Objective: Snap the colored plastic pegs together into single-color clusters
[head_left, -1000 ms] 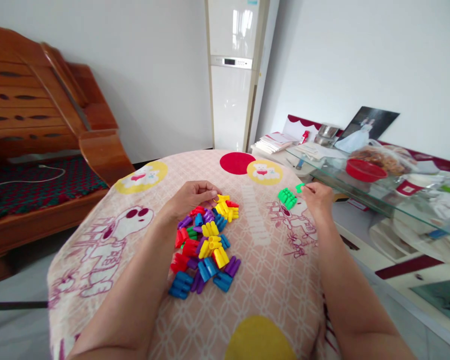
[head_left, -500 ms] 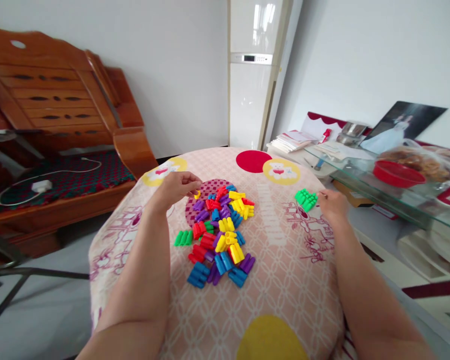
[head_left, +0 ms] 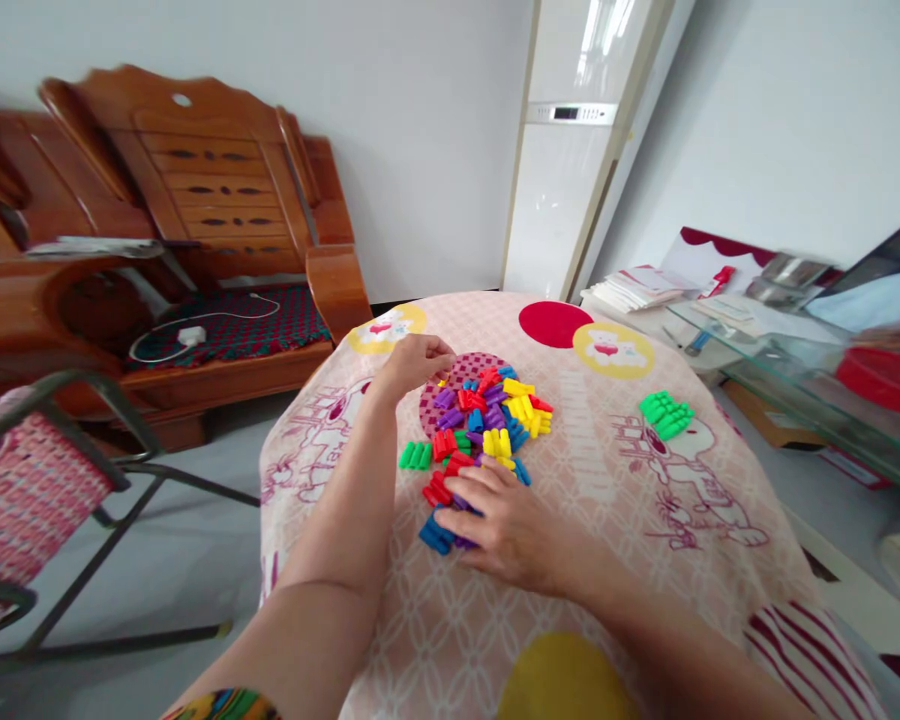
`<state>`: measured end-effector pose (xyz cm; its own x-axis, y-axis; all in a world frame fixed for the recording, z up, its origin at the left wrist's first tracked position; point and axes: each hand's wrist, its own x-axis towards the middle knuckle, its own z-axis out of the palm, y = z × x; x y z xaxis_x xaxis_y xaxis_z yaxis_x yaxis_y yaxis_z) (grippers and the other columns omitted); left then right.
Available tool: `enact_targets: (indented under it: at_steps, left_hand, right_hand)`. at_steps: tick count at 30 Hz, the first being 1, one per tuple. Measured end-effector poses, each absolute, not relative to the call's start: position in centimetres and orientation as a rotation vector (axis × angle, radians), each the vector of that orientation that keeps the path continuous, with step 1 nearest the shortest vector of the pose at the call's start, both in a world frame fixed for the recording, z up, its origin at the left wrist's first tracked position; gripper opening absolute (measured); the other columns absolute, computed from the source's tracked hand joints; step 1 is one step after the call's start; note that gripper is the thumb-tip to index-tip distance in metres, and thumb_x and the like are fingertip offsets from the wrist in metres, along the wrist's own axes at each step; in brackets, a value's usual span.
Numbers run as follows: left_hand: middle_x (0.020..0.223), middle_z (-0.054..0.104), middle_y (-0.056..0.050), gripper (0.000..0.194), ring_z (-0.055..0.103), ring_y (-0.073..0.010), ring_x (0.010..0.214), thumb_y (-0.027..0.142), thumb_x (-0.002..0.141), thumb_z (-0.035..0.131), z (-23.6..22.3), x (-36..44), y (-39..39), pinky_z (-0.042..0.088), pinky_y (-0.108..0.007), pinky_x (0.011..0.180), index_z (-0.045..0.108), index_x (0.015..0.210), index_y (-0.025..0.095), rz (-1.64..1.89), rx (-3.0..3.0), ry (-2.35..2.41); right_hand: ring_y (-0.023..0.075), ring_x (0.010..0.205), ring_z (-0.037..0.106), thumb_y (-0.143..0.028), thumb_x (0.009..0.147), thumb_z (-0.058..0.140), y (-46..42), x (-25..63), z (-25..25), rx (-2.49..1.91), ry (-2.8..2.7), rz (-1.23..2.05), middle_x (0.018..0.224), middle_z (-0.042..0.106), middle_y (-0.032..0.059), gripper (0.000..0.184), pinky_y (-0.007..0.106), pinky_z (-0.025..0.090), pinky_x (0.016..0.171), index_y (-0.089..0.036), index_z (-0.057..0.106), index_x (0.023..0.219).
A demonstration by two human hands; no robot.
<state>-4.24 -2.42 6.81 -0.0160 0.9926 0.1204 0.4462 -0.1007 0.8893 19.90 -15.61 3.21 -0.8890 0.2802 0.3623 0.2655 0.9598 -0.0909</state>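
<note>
Under your fingers spreads the patterned tablecloth, with the pile of coloured blocks lying beneath and beyond your right fingertips and on the near right of your left ones. Your right hand rests over the pile's near end, fingers a little apart and hiding what is under them, while your left hand, at its far left edge, has its fingers curled together. Well right of both sets of fingers sits the green cluster, beside your right fingertips the blue block, and pinched at your left fingertips a mostly hidden yellow piece.
</note>
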Motion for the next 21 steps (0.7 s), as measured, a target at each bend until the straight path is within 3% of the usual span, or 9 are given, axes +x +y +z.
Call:
enact_targets:
  at_steps: [3,10,16,21]
  left_hand:
    - [0.065,0.07,-0.005,0.016,0.065,-0.0137,0.056,0.027,0.07,0.072,7.1,-4.1,-2.6,0.053,-0.023,0.055,0.069,0.078,0.014,1.05,1.626,1.504]
    - [0.062,0.07,-0.002,0.011,0.062,-0.0133,0.057,0.022,0.064,0.07,7.4,-4.1,-3.1,0.045,-0.021,0.054,0.075,0.073,0.017,0.6,1.874,1.359]
    - [0.054,0.066,0.004,0.014,0.059,-0.0139,0.056,0.015,0.047,0.078,6.3,-2.0,-2.4,0.037,-0.02,0.052,0.072,0.057,0.023,0.218,2.03,1.401]
    - [0.077,0.074,0.002,0.037,0.063,-0.0184,0.074,0.014,0.043,0.083,5.5,-0.6,-2.7,0.042,-0.022,0.063,0.076,0.078,0.024,0.231,2.165,1.391]
  right_hand:
    - [0.0288,0.131,0.049,-0.032,0.095,0.059,-15.2,19.3,1.3,-0.415,-2.744,-0.056,0.134,0.063,0.0086,0.025,0.057,0.032,0.115,-0.027,0.066,0.118]
    - [0.034,0.13,0.048,-0.021,0.091,0.061,-10.2,22.9,1.1,-0.914,-2.573,-0.134,0.129,0.064,0.0151,0.026,0.06,0.035,0.112,-0.018,0.069,0.115]
    - [0.0333,0.127,0.049,-0.021,0.094,0.054,-9.1,24.5,1.3,-1.078,-2.425,-0.16,0.127,0.065,0.0159,0.025,0.056,0.039,0.11,-0.016,0.071,0.111]
    - [0.0331,0.127,0.049,-0.022,0.092,0.057,-9.1,24.6,1.2,-1.06,-2.403,-0.112,0.128,0.065,0.0155,0.024,0.056,0.04,0.11,-0.017,0.072,0.111]
